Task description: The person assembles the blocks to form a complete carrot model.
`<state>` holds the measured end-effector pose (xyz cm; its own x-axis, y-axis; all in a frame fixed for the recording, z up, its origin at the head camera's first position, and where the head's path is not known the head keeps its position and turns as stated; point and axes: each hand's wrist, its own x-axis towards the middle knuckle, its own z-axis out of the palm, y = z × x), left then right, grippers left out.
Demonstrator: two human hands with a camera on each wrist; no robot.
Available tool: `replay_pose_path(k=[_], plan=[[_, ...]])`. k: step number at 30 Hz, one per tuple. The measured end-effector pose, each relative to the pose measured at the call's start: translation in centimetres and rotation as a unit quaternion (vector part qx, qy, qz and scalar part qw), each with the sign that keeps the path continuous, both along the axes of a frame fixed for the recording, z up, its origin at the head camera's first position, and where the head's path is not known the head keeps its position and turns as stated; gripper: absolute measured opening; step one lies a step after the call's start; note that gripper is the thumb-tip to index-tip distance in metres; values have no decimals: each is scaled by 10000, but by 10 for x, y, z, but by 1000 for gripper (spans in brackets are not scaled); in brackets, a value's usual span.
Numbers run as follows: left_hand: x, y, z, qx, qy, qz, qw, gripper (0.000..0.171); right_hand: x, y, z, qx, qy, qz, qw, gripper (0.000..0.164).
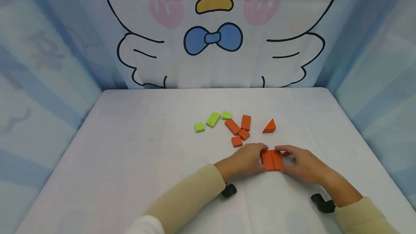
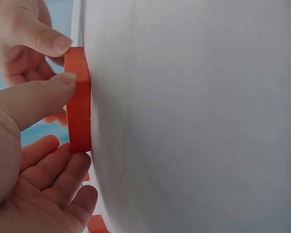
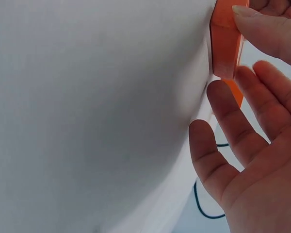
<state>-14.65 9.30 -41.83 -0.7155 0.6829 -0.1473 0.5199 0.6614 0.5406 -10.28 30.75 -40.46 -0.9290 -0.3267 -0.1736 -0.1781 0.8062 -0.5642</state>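
Observation:
Two orange rectangular blocks lie side by side on the white table, long edges together. My left hand (image 1: 247,159) pinches the left orange block (image 1: 267,160) between the thumb at its near end and fingertips at its far end. From the other side, my right hand (image 1: 303,162) holds the right orange block (image 1: 278,160) in the same way. The left wrist view shows the left block's side (image 2: 79,114) with my thumb on its edge. In the right wrist view an orange block (image 3: 225,51) sits between thumb and fingers, the other fingers spread loosely.
Beyond the hands lie loose orange blocks (image 1: 232,126), some touching. Several green blocks (image 1: 213,119) are to their left, and an orange triangular block (image 1: 269,126) stands to the right. A printed curtain (image 1: 212,68) rises behind the table's far edge.

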Motion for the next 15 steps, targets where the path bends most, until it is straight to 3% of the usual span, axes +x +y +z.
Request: replay_pose_path(k=[15], plan=[[-6,29,-3,71,43,171,9998,59,-5,26,2,184,83,-94,9998,62]])
